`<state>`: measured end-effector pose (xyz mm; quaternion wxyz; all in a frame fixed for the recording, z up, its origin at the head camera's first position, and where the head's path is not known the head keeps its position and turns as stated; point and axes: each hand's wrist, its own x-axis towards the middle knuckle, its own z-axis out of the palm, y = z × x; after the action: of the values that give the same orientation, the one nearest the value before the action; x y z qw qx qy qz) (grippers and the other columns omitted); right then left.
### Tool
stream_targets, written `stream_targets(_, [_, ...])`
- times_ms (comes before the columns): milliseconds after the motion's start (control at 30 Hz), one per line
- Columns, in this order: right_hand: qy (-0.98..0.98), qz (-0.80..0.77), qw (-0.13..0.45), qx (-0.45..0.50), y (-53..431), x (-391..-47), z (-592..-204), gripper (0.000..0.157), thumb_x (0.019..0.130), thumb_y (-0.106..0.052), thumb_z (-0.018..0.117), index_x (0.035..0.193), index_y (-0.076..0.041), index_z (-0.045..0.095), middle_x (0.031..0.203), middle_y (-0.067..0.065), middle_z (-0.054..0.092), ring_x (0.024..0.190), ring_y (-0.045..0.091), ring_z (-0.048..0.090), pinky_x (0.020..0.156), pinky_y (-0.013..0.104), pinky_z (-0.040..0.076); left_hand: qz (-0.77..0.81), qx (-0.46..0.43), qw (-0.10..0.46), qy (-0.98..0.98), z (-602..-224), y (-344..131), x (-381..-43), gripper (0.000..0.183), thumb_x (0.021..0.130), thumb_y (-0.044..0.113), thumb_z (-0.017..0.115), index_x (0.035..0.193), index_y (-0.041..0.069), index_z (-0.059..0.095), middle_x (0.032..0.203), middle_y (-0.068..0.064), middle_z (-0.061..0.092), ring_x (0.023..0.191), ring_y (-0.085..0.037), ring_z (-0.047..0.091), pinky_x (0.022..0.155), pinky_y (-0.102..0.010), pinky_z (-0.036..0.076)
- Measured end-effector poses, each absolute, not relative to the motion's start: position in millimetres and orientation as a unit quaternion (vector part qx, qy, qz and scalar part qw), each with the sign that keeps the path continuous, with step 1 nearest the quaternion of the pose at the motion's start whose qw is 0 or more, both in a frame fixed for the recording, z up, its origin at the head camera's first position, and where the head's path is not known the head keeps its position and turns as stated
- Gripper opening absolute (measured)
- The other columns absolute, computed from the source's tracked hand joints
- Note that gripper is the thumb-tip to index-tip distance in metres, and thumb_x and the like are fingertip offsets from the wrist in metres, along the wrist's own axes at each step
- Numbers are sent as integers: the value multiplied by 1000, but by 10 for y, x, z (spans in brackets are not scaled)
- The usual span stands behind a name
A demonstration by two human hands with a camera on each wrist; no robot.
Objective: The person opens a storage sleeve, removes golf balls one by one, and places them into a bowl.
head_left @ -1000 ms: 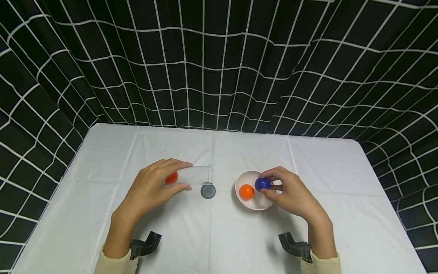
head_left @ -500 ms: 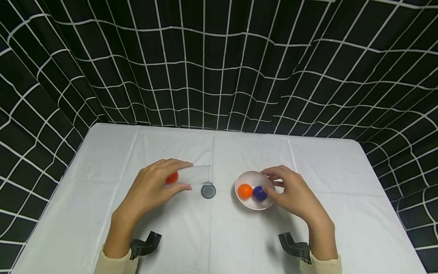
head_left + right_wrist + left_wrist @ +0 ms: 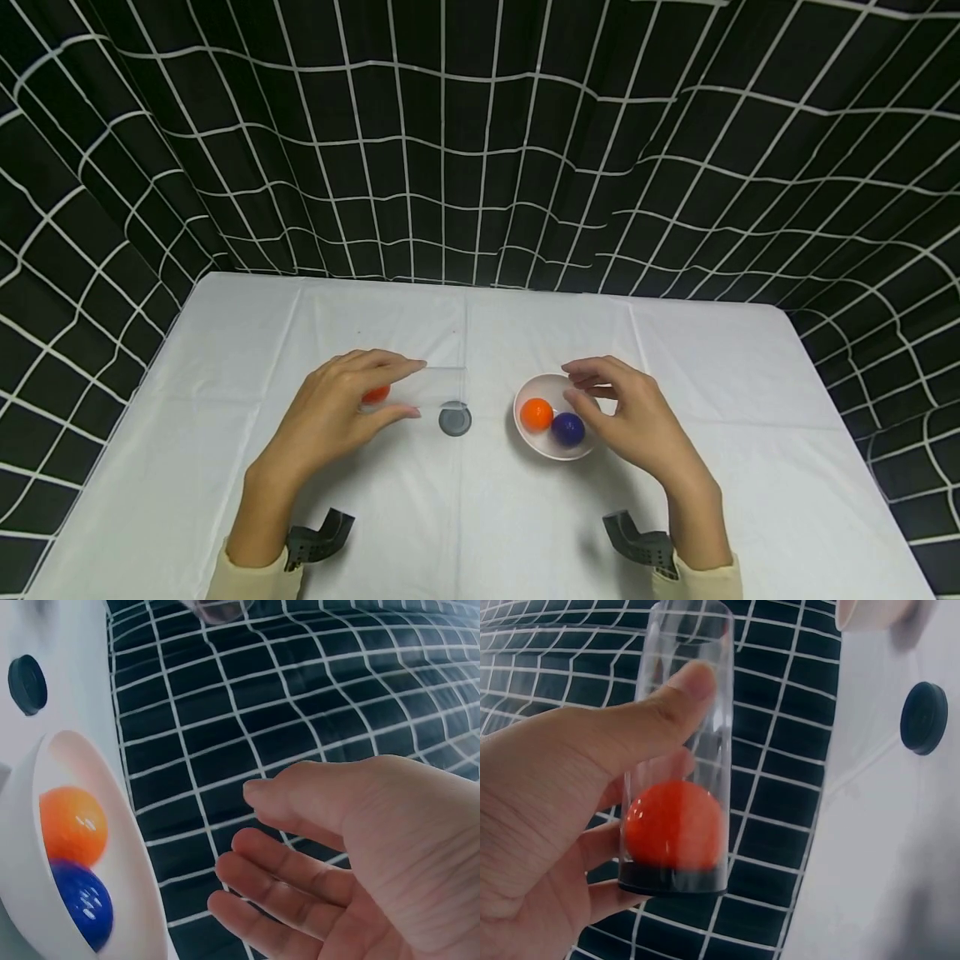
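In my left hand I grip a clear tube, which lies sideways in the head view with its mouth toward the right. A red-orange ball sits inside, against the tube's dark closed end. My right hand hovers over the right rim of a white bowl, fingers loosely bent and nothing between them. Inside that bowl an orange ball and a dark blue ball lie side by side, touching. A round dark grey cap rests on the cloth just below the tube's mouth.
A white cloth covers the table under everything. Black fabric with a white grid hangs behind the table and along both sides. The cap lies between the tube and the bowl.
My right hand has let go of the blue ball, which dropped into the bowl beside the orange one. That hand then drew slightly up off it. My left hand and the tube stayed nearly still.
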<state>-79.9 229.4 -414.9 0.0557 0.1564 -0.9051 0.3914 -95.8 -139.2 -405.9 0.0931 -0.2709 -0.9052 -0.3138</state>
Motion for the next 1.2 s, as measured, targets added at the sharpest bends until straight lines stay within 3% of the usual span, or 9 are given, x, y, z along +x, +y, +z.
stream_targets(167, [-895,409,61,168,2190,-809,-4176,26,95,-4,76,121,-6,74,119,11,76,106,24,75,94,38,64,-301,-271,96,-909,-4057,-1392,-944,49,86,38,88,133,32,75,123,10,74,90,-9,62,104,-43,51])
stream_targets(400, [-847,489,65,198,1865,-795,-4192,27,95,-1,76,121,-5,73,117,7,74,105,20,75,93,27,63,-294,-285,101,-907,-4044,-1389,-934,49,86,38,88,133,30,75,123,5,73,117,-19,67,104,-43,47])
stream_targets(533, [-824,528,47,199,1674,-770,-4207,29,93,-2,79,121,-8,74,118,5,74,106,12,74,92,26,64,-295,-289,96,-906,-4044,-1371,-930,50,87,40,87,134,31,75,123,5,73,115,-18,67,100,-42,46])
stream_targets(667, [-804,558,38,203,1536,-768,-4258,36,91,-3,81,126,-9,73,122,7,73,110,9,73,92,29,64,-291,-293,98,-905,-4045,-1360,-932,50,87,41,86,135,32,74,123,5,73,116,-17,66,102,-42,45])
stream_targets(900, [-735,643,10,213,1388,-780,-4331,42,91,8,76,131,2,67,129,21,66,121,8,69,96,33,63,-280,-305,108,-904,-4031,-1343,-943,50,88,39,85,136,32,73,125,3,72,120,-20,65,110,-45,43])
stream_targets(1033, [-722,668,-8,181,1335,-775,-4361,40,92,7,75,131,4,66,131,24,66,118,6,70,95,28,63,-269,-308,117,-905,-4013,-1337,-939,49,88,39,85,135,31,74,125,2,72,121,-22,65,112,-46,42])
stream_targets(1200, [-724,676,-34,133,1280,-773,-4397,40,94,-3,77,133,-1,67,131,23,69,119,15,71,93,20,60,-253,-310,138,-906,-3987,-1349,-919,48,87,38,86,133,30,75,123,1,73,119,-23,65,113,-46,42])
